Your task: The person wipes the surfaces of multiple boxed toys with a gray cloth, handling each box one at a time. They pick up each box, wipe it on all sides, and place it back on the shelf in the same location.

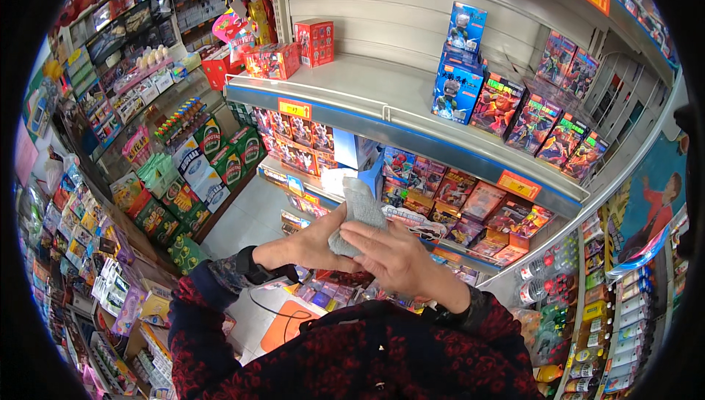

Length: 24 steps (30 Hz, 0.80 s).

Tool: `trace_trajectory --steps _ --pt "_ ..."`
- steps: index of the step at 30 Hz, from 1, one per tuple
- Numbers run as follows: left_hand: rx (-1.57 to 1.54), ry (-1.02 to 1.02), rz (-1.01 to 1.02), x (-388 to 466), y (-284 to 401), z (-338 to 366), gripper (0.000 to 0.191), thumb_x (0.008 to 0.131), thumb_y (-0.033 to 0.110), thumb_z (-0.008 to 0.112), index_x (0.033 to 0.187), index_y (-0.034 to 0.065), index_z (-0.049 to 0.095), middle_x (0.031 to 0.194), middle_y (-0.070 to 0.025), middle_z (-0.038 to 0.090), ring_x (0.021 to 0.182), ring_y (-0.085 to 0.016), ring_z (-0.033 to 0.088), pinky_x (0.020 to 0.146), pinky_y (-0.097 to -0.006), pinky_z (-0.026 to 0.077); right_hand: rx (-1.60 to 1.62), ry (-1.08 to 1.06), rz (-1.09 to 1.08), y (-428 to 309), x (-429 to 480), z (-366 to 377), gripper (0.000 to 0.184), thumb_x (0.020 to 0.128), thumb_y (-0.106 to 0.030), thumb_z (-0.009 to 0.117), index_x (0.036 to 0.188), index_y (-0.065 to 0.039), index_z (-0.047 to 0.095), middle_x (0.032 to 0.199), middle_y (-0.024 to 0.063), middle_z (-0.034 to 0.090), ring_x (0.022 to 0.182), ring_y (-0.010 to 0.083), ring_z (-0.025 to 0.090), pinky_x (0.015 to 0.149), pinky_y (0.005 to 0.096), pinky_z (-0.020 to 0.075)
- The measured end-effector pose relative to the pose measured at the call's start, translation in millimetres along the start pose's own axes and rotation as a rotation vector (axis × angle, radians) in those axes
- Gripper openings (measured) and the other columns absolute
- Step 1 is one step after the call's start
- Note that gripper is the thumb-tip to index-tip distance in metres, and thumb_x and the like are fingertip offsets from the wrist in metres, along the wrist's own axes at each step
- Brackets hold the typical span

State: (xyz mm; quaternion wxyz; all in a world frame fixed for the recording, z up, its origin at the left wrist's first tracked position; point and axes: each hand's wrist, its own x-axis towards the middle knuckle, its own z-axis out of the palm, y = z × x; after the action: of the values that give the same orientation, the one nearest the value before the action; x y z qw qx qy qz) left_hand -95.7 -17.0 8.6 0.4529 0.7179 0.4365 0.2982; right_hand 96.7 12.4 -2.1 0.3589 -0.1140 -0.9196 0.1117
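Both of my hands hold a folded grey cloth (359, 210) in front of my chest. My left hand (305, 243) grips its left side, the thumb lying along the edge. Across the cloth's lower part rest the fingers of my right hand (399, 259). Beyond the hands runs a metal shop shelf (363, 83) with a long bare stretch of board. On its right part stand blue toy boxes (458, 91) and several colourful figure boxes (498, 103). Red boxes (315, 43) stand at its left end.
Below, a lower shelf carries packed toy boxes (424, 174) and a blue open carton (352, 149). Green beer cartons (226, 163) are stacked on the floor at left. Drink bottles (542, 279) stand at right. A wire rail (308, 88) edges the shelf front.
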Motion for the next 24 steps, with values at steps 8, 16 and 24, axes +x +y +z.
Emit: trace_trajectory --steps 8,16,24 --pt "0.048 0.113 0.212 6.5 -22.8 1.8 0.093 0.056 0.024 0.085 0.126 -0.0056 0.031 0.115 -0.0169 0.049 0.109 -0.022 0.047 0.093 -0.0316 0.039 0.23 0.064 0.167 18.4 17.0 -5.5 0.03 0.081 -0.002 0.057 0.111 -0.006 0.06 0.112 0.014 0.06 0.094 0.028 0.061 0.077 0.0333 0.0479" --pt "-0.011 0.092 0.166 8.6 -26.1 -6.3 0.097 0.054 0.025 0.086 0.127 -0.0079 0.031 0.107 -0.0159 0.05 0.103 -0.019 0.049 0.087 -0.0293 0.042 0.256 0.151 0.206 17.0 22.2 0.4 0.026 0.079 -0.001 0.059 0.105 -0.005 0.062 0.108 0.0148 0.061 0.091 0.029 0.061 0.077 0.0337 0.0489" --pt "-0.428 -0.002 0.184 5.9 -27.7 -2.8 0.101 0.058 0.012 0.083 0.137 -0.0037 0.021 0.126 -0.0164 0.044 0.115 -0.019 0.045 0.097 -0.0326 0.036 0.358 0.159 0.269 42.2 26.8 -18.8 0.018 0.083 -0.008 0.06 0.099 -0.004 0.064 0.094 0.0123 0.061 0.088 0.0248 0.06 0.081 0.031 0.0454"
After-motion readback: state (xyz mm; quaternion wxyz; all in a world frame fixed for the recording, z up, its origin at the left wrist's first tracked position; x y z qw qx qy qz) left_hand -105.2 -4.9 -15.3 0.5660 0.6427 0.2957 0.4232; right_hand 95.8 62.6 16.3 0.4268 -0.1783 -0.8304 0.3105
